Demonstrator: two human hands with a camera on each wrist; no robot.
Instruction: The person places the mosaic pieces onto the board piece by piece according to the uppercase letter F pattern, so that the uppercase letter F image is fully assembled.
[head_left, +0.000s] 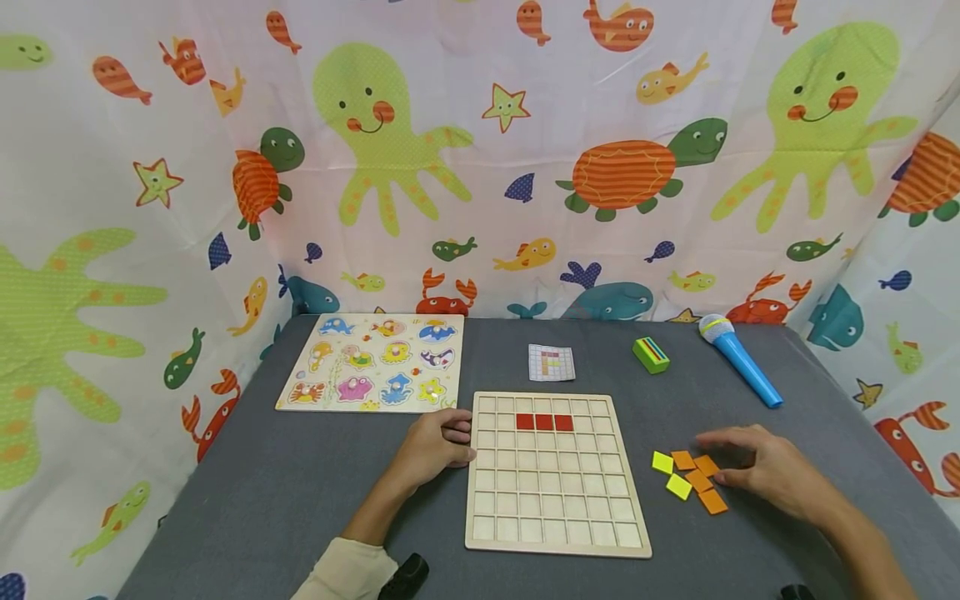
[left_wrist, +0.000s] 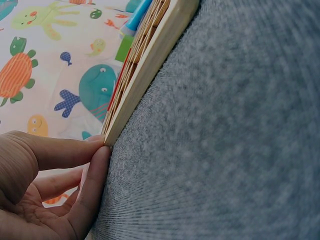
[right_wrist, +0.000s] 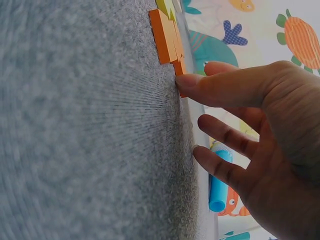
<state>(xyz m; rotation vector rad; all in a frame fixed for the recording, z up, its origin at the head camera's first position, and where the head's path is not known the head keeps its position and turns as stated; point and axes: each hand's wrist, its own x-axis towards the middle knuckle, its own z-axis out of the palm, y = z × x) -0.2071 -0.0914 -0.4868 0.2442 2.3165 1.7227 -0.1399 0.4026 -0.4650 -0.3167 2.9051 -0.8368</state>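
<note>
My left hand (head_left: 431, 446) rests at the left edge of a wooden grid board (head_left: 558, 546), its fingers bent. In the left wrist view, thumb and finger meet on the board's pale rim (left_wrist: 145, 75). A row of red square tiles (head_left: 544, 422) lies in the board's upper cells. To the right of the board, my right hand (head_left: 780, 471) reaches over loose tiles, thumb and fingers apart. Its thumb touches or nearly touches an orange tile (right_wrist: 181, 80) at the pile's edge. Several orange tiles (head_left: 699, 481) and two yellow tiles (head_left: 678, 487) lie there.
Behind the board lies a small pattern card (head_left: 551, 363). A green block with coloured stripes (head_left: 650, 355) and a blue toy microphone (head_left: 742, 362) are at the back right. At the back left lies a sea-animal puzzle (head_left: 375, 362). A printed curtain (head_left: 487, 167) surrounds the grey table.
</note>
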